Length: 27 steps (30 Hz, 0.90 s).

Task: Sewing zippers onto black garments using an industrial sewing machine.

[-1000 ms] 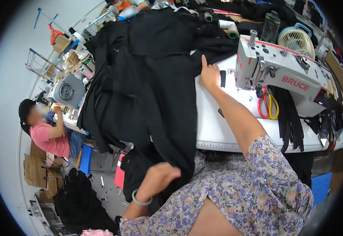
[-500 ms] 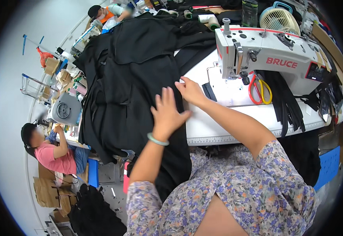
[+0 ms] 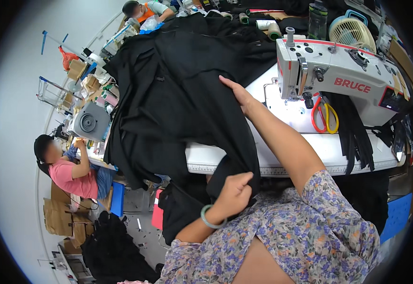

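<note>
**Black cloth pulled over the table edge**

Nearest, the left hand (image 3: 235, 191) has its fingers closed on a fold of the black cloth (image 3: 178, 104), just below the table (image 3: 310, 156) edge. Farther on, the right hand (image 3: 239, 94) lies flat, fingers open, on the cloth left of the sewing machine (image 3: 344, 80). Scissors (image 3: 324, 116) rest under the machine's arm.

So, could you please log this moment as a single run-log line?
left hand: grips black fabric hem at table edge | right hand: flat on fabric | sewing machine: right, apart | scissors: under machine arm
</note>
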{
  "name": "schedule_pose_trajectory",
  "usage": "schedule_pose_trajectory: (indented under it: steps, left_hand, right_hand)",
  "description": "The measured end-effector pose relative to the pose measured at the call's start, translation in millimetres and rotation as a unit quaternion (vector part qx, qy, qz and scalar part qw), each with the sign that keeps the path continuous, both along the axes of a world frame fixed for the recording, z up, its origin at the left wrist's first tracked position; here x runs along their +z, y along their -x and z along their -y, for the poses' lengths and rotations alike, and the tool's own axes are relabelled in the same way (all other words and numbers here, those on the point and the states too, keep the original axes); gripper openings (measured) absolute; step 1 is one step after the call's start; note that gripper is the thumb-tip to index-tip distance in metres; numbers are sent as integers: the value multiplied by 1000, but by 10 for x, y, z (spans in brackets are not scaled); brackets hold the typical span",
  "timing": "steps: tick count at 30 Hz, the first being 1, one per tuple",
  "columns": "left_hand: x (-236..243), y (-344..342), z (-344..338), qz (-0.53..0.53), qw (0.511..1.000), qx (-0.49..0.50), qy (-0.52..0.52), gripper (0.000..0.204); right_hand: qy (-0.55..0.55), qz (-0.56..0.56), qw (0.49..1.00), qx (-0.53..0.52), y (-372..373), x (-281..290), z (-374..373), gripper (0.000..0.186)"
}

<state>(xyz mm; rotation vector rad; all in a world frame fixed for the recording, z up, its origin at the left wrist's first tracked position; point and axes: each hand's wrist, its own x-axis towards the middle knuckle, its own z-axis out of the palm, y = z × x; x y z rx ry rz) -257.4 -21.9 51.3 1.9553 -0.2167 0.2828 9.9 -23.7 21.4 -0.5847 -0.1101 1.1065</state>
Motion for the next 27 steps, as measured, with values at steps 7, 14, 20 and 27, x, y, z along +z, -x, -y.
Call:
schedule_pose_trajectory:
  steps: [7,14,20,27]
  left_hand:
    - [-241,76,-35,113,977,111,-144,41]
    - [113,-667,-1244,189,873,439,96,29]
    - [311,-1887,-2593,-90,896,202,386,67]
    - [1004,-2056,-2629,40,891,248,379,13]
  right_hand:
    - [175,287,921,-195,299,270,242,41]
    - [125,808,548,-175,1205,680,692,34]
    - [-43,906,411,-92,1741,523,673,18]
    - [135,880,417,-184,1517,90,624,26]
